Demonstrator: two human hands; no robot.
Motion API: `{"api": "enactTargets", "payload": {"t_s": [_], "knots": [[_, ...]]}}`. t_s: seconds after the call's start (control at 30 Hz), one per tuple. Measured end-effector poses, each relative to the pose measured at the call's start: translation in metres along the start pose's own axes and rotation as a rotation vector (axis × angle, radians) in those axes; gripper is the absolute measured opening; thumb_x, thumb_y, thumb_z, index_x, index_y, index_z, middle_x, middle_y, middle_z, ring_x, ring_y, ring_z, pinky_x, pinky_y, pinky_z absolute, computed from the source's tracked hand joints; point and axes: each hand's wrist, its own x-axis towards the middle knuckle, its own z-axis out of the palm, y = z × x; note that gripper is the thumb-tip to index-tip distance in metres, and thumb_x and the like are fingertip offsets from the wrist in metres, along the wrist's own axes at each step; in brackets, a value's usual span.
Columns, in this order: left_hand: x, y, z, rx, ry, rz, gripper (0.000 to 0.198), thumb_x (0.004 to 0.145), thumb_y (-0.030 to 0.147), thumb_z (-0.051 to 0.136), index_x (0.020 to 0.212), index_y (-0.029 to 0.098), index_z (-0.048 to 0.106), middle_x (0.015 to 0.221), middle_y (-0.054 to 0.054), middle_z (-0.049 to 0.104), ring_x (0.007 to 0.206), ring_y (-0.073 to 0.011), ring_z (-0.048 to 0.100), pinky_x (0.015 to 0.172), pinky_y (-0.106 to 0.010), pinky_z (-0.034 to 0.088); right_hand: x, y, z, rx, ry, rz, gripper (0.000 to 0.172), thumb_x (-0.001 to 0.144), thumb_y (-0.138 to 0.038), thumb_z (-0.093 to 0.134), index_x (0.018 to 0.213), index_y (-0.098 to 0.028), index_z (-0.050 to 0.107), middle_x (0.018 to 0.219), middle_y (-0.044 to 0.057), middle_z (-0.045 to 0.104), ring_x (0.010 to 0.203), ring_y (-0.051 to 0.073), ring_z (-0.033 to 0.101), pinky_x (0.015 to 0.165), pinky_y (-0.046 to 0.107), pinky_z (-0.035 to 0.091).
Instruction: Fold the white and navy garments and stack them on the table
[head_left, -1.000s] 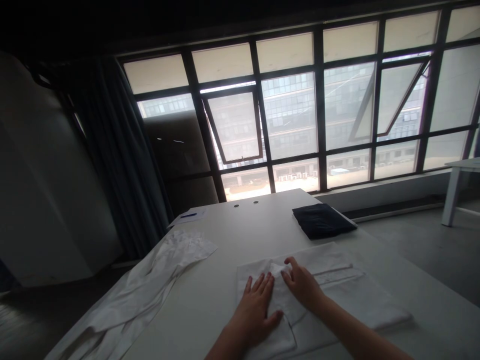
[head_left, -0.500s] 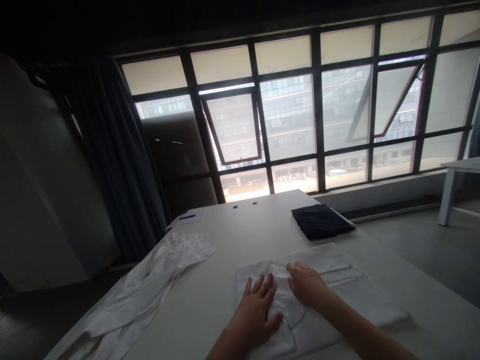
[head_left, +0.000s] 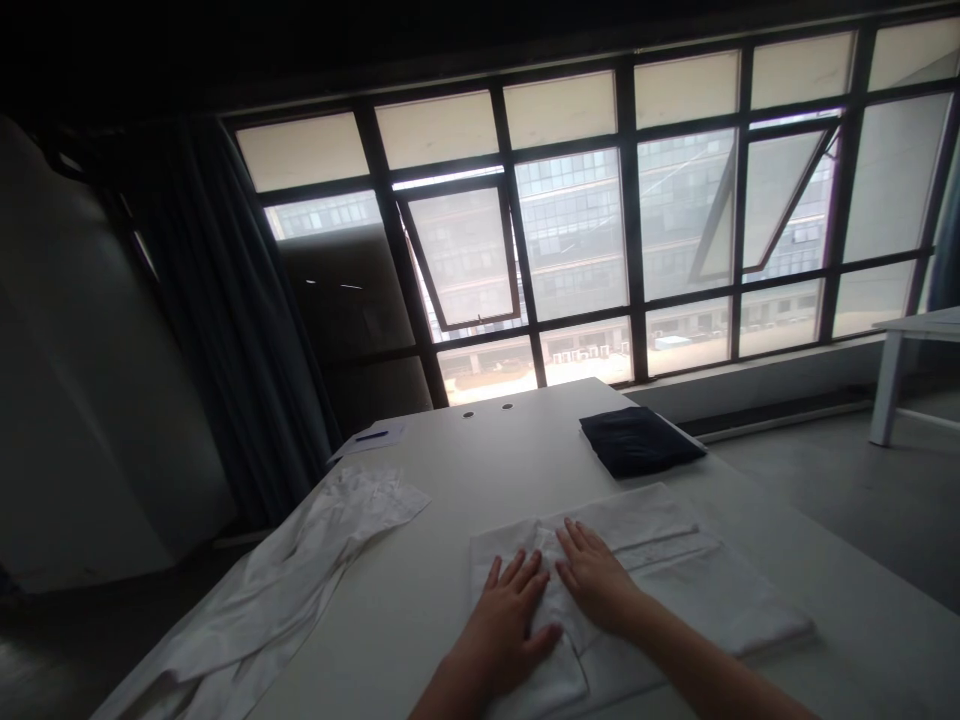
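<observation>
A folded white garment [head_left: 720, 590] lies flat near the front of the white table [head_left: 465, 470]. On its left part rests my left hand [head_left: 510, 620], fingers spread and palm down. Close beside it, my right hand [head_left: 596, 575] lies on the same cloth with its fingers stretched out. Neither hand grips anything. The two hands are a little apart, and my forearms cover part of the garment's near side.
A dark folded cloth [head_left: 637, 441] sits at the table's right edge. Crumpled white cloth [head_left: 300, 570] hangs over the left edge. Behind it are a paper and a pen [head_left: 373, 436]. A second white table [head_left: 890, 380] stands at the far right, and windows line the back.
My right hand has shifted slightly left, and its curled fingers have straightened and flattened on the cloth. My left hand has stayed nearly in place.
</observation>
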Motion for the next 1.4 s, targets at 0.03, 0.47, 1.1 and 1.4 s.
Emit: {"api": "enactTargets", "payload": {"t_s": [0.03,0.47,1.1,1.4], "knots": [[-0.001,0.001,0.0,0.012,0.005,0.011,0.067,0.095,0.056,0.054,0.156,0.04,0.031,0.168,-0.001,0.02,0.155,-0.0328,0.016,0.123,-0.064,0.01,0.003,0.005,-0.003,0.008,-0.017,0.031,0.062,0.1,-0.045,0.037,0.153,-0.012,0.042,0.164,0.017,0.03,0.152,0.032,0.025,0.122,0.049,0.019],[-0.001,0.017,0.003,0.01,0.004,0.153,0.058,0.1,0.036,0.044,0.156,0.041,0.031,0.165,0.005,0.031,0.153,-0.0234,0.025,0.127,-0.05,0.012,0.009,0.014,-0.026,0.129,0.133,0.039,0.021,0.095,-0.034,0.051,0.097,-0.024,0.069,0.123,0.007,0.067,0.117,0.023,0.057,0.107,0.041,0.032],[0.009,0.033,0.013,-0.033,-0.016,0.048,0.081,0.096,0.069,0.042,0.162,0.03,0.015,0.168,0.001,0.009,0.156,-0.0289,0.005,0.128,-0.05,0.004,0.005,-0.004,-0.028,0.113,0.25,0.027,0.032,0.095,-0.018,0.039,0.112,-0.02,0.067,0.123,0.011,0.069,0.119,0.023,0.059,0.107,0.035,0.035],[0.01,0.03,0.015,-0.1,-0.017,-0.014,0.088,0.09,0.07,0.05,0.162,0.031,0.017,0.169,-0.002,0.005,0.156,-0.0293,0.007,0.127,-0.05,0.007,0.003,0.005,0.003,-0.037,-0.089,-0.021,0.062,0.094,-0.021,0.039,0.156,-0.016,0.038,0.165,0.012,0.03,0.154,0.032,0.02,0.122,0.057,0.008]]}}
